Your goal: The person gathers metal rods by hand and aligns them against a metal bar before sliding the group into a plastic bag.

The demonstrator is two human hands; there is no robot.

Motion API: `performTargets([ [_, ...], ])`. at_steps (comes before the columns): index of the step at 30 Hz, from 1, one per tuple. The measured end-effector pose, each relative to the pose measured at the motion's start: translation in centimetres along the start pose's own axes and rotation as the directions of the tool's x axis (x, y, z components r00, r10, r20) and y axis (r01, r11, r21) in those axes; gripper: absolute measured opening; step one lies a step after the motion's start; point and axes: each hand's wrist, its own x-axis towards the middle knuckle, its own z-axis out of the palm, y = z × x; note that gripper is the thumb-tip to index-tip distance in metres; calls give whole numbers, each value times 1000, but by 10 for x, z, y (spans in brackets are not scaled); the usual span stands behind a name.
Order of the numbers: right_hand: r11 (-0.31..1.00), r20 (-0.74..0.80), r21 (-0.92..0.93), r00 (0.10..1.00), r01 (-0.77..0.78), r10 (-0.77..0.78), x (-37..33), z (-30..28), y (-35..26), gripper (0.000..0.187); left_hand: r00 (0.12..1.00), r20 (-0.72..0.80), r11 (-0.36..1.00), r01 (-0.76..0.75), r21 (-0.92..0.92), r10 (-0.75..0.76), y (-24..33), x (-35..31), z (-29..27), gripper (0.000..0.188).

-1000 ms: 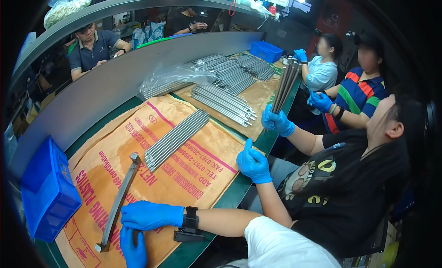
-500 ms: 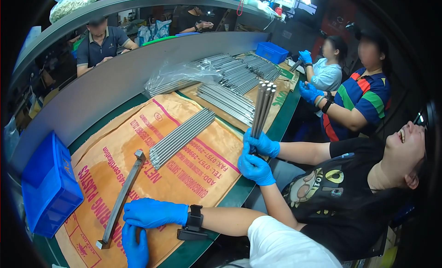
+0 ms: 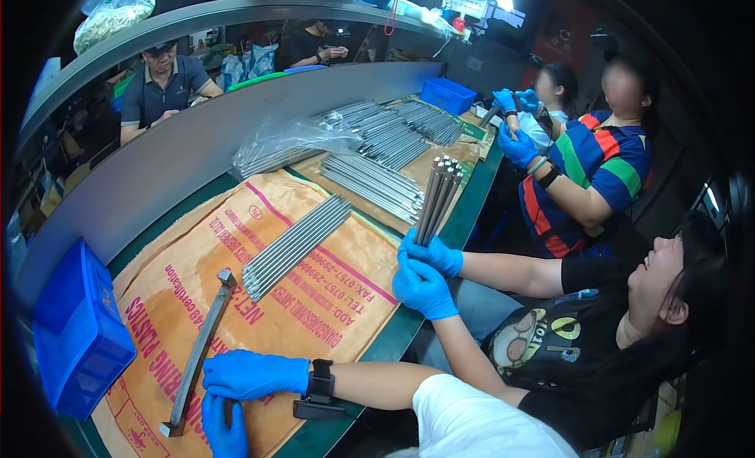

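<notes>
Both my hands wear blue gloves and rest low over the orange printed sack point(image 3: 189, 245) on the table. My right hand point(image 3: 255, 375), a dark band on its wrist, lies with its fingers together and slightly bent. Its fingertips meet those of my left hand point(image 3: 224, 428), whose thumb stands apart from its fingers. I see nothing held in either. Beside them a long grey metal bar point(image 3: 198, 352) with squared end blocks lies on the sack. Farther off, a row of thin metal rods point(image 3: 297, 248) is laid side by side.
At right, a co-worker's gloved hands point(image 3: 425, 281) grip an upright bundle of metal rods point(image 3: 440, 198). A blue bin point(image 3: 82, 340) stands left, another blue bin point(image 3: 447, 96) at the far end. More rods point(image 3: 370, 182) and a plastic bag point(image 3: 295, 135) lie along the grey partition point(image 3: 165, 155).
The view has shifted slightly. The neighbouring co-worker's head has tipped forward, rod bundle still in hand. A farther co-worker's gloved hands have moved. My own hands keep nearly the same pose.
</notes>
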Motion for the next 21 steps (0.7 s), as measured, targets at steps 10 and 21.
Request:
performTargets([
  [10, 995, 62, 56, 995, -85, 81, -4, -10, -3, 22, 999, 27, 999, -36, 23, 36, 4, 3, 1, 34],
  [21, 794, -564, 604, 670, -63, 482, 26, -168, 70, 43, 991, -2, 991, -137, -9, 137, 13, 0, -4, 30],
])
